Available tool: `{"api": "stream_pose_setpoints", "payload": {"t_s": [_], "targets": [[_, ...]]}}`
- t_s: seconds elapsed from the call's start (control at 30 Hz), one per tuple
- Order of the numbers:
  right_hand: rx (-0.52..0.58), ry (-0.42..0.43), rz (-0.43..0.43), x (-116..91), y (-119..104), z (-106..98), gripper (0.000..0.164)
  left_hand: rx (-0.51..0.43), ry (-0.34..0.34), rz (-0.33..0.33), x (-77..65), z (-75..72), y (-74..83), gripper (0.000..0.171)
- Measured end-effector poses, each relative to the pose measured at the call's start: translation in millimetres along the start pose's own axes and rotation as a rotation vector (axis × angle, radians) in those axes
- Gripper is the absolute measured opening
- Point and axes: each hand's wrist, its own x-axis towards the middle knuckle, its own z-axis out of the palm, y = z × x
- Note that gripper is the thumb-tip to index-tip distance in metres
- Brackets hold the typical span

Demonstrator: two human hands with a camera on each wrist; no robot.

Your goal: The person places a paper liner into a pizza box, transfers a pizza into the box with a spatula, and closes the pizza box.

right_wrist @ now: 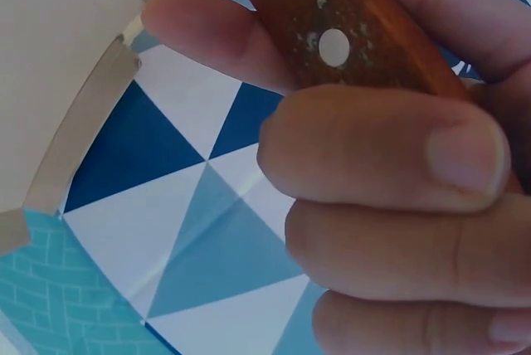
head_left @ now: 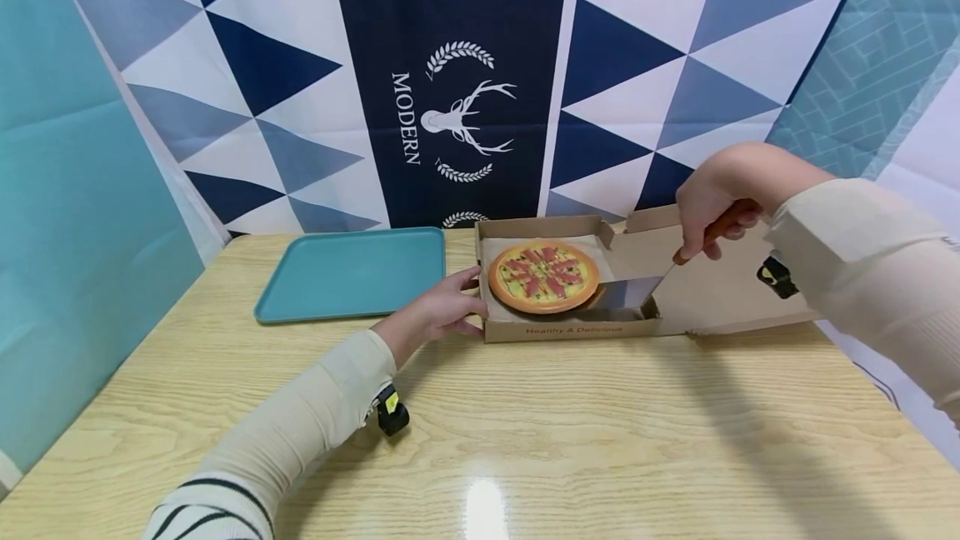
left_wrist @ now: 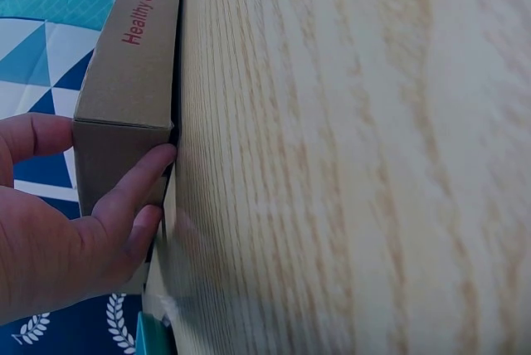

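Note:
In the head view a round pizza with red toppings lies on white paper in an open cardboard pizza box. My left hand holds the box at its near left corner. The left wrist view shows fingers against the box's side, low by the table, and another digit at its upper edge. My right hand grips the wooden handle of a pizza spatula. Its metal blade slants down into the box, right beside the pizza; whether its tip is underneath cannot be seen.
A teal tray lies on the wooden table left of the box. The box lid is folded open to the right, beneath the right hand. A patterned cloth hangs behind the table.

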Motion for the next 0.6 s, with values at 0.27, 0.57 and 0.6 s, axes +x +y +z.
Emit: {"api": "stream_pose_setpoints", "payload": {"t_s": [0.27,0.57,0.6], "targets": [[-0.011,-0.015,0.011,-10.9,6.5,2.2,0.031,0.008,0.007,-0.008,-0.7,0.8,0.3,0.088],[-0.019,0.004,-0.011,-25.3,19.6,2.5,0.029,0.012,0.012,-0.020,-2.6,0.7,1.7,0.088],[-0.023,0.004,-0.018,-26.5,21.3,3.0,0.029,0.011,0.009,-0.020,-2.9,0.8,2.0,0.088]]}}
